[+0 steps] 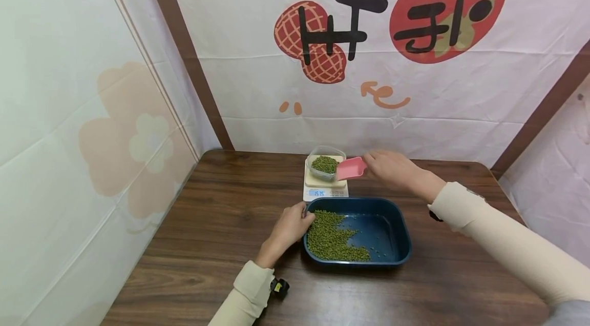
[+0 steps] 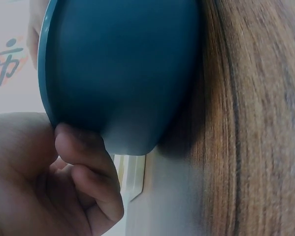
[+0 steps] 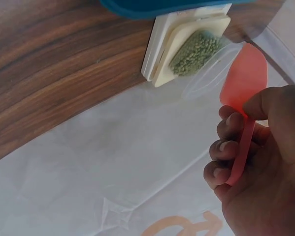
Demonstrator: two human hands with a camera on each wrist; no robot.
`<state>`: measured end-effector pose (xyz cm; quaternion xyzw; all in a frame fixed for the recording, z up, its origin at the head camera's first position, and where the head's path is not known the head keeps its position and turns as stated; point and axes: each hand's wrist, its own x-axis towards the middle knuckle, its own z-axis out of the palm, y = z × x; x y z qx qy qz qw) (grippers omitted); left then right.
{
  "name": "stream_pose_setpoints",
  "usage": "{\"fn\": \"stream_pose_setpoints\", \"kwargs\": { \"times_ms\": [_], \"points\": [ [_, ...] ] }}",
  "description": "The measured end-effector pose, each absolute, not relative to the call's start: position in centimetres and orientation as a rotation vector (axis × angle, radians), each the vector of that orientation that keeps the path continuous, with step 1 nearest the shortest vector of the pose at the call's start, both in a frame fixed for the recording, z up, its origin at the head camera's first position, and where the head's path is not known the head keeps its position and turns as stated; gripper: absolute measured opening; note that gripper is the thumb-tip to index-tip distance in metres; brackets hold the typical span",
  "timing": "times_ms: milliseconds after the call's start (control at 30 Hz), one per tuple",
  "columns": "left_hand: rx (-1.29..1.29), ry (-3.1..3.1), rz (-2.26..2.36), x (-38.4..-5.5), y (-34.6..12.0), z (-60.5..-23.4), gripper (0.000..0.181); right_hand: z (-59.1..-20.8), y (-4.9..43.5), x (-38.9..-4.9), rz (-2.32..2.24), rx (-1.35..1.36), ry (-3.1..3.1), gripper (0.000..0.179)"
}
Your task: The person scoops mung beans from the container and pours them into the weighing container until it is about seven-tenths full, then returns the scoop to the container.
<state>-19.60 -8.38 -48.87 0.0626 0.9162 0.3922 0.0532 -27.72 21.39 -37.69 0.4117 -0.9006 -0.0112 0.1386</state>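
My right hand [image 1: 392, 168] grips a pink scoop [image 1: 351, 168] by its handle, with the fingers wrapped round it in the right wrist view. The scoop's bowl tilts at the right edge of a clear plastic container [image 3: 196, 88] that holds green mung beans [image 1: 324, 164]. Under that container is a white kitchen scale [image 1: 338, 194] with a lit display. My left hand [image 1: 287, 224] pinches the rim of a dark blue tub [image 1: 380, 223] at its far left corner. More mung beans [image 1: 332, 241] spread over the tub's left side.
A dark wooden table [image 1: 221, 233] carries everything, with the scale close to its back edge. Behind it hangs a white printed cloth [image 1: 249, 80], and another cloth [image 1: 60, 110] flanks the left side.
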Motion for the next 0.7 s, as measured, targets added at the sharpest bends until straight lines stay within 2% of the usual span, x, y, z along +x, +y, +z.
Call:
{"fn": "stream_pose_setpoints", "kwargs": {
  "times_ms": [400,700],
  "points": [
    [0.164,2.768,1.216,-19.6,-8.4,-49.2,0.024,-38.7,23.3,-24.3,0.012,1.182,-2.693,0.017],
    [0.173,2.766,1.233,-19.7,-8.3,-49.3,0.023,-39.2,24.5,-21.9,-0.038,1.203,-2.706,0.013]
  ]
}}
